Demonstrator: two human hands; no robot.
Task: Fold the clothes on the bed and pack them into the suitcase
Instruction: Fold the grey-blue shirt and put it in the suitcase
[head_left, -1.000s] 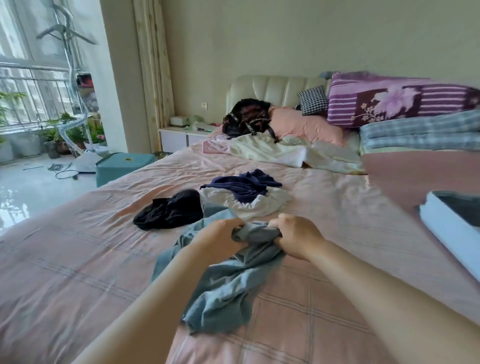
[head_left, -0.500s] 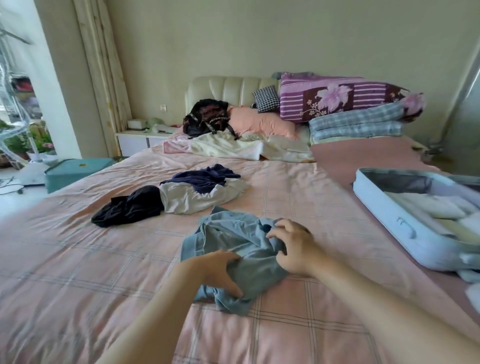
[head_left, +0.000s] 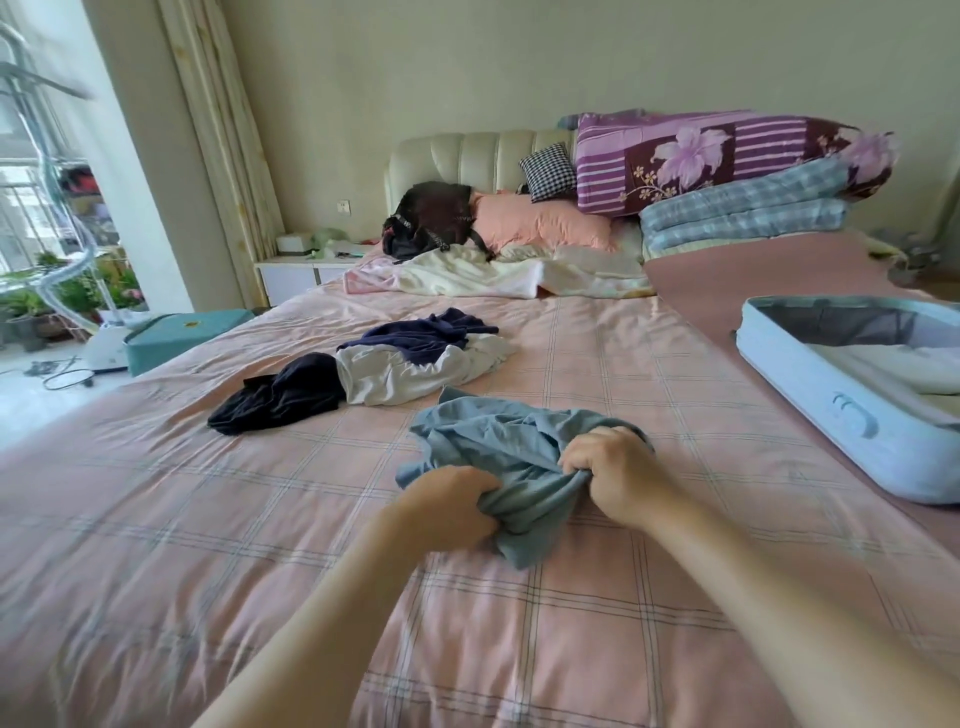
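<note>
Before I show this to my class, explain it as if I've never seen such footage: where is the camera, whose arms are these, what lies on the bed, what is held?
No machine here: a person wears one wide-angle camera on the head, looking forward and down, so the two bare arms are their own. The left hand and right hand each grip the crumpled blue-grey garment, fingers curled into its cloth, on the pink checked bed. Beyond it lie a black garment, a white garment and, partly over the white one, a navy garment, all unfolded. At the right a pale blue suitcase lies open, with pale folded items inside.
</note>
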